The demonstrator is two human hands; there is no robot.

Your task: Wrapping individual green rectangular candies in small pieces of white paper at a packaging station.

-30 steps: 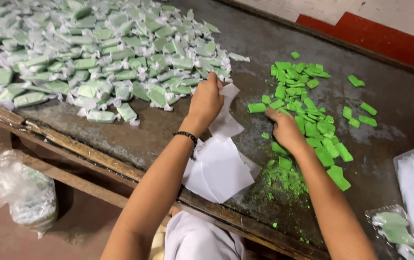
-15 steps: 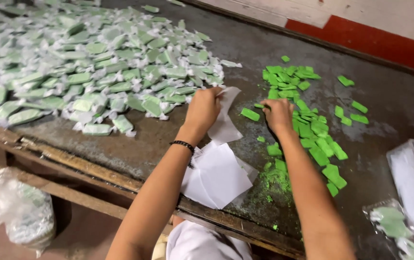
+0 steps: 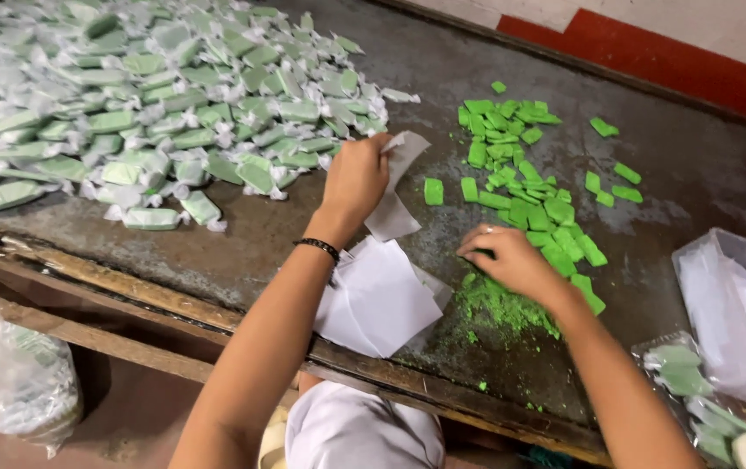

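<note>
On the worn metal table (image 3: 564,52), just beside the edge of the big heap of wrapped pieces (image 3: 156,113): left hand (image 3: 357,178) raised, fingers pinched on one sheet of white wrapping paper (image 3: 397,187), lifted clear of the stack of sheets (image 3: 377,300) near the table's front edge. Half a second ago held in much the same spot, so little change on that side. Right hand (image 3: 512,259) now drawn back toward the body, off the upper part of the green pile and down onto its near end, above the green crumbs (image 3: 499,308). Fingers curled narrow and pressed down among the bare green blocks (image 3: 520,165); probably closed on one, though the knuckles hide it and cannot tell for sure. Reads as a block being picked while the paper waits ready.

Blocks small, flat, rectangular, bright green, unwrapped, scattered loosely right of the paper, a few strays well apart. One lone block (image 3: 433,191) just beside the lifted sheet. Wrapped ones paler, with twisted white ends. At far right, a clear plastic tub (image 3: 729,260) and bagged pieces (image 3: 694,391).
</note>
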